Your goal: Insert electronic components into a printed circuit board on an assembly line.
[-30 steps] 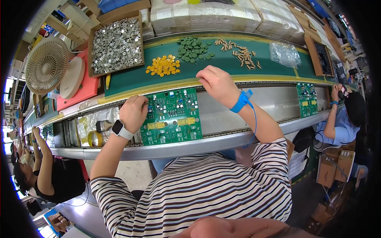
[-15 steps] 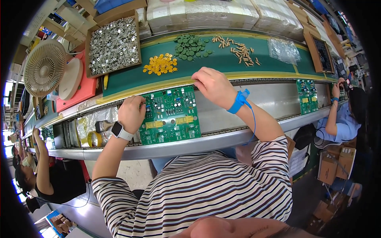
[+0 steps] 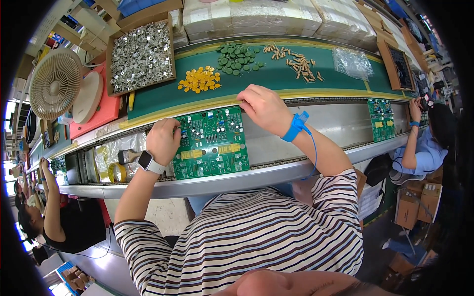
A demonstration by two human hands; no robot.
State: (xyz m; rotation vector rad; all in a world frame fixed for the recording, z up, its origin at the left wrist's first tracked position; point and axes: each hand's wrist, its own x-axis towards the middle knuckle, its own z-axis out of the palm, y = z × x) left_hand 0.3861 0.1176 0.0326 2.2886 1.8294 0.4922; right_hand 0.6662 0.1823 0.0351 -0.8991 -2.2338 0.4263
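Note:
A green circuit board (image 3: 212, 165) lies across the conveyor rails before me, carrying small capacitors and two yellow blocks. My left hand (image 3: 164, 142), with a white watch on its wrist, is closed at the board's upper left edge; its fingers are pinched over the board and what they hold is hidden. At the upper right corner, my right hand (image 3: 264, 109) is also closed, thumb and fingers together; whatever lies between them I cannot make out. A blue wrist strap (image 3: 296, 127) with a cord circles the right wrist.
Behind the rail lie piles of yellow discs (image 3: 199, 80), green discs (image 3: 237, 58) and tan cylindrical parts (image 3: 302, 66). A box of metal parts (image 3: 140, 56) and a fan (image 3: 55, 84) stand left. Another board (image 3: 381, 121) sits right, near a co-worker in blue (image 3: 419, 148).
My right hand has shifted very slightly left at the board's corner; my left hand stays about where it was. The co-worker at right has moved a little.

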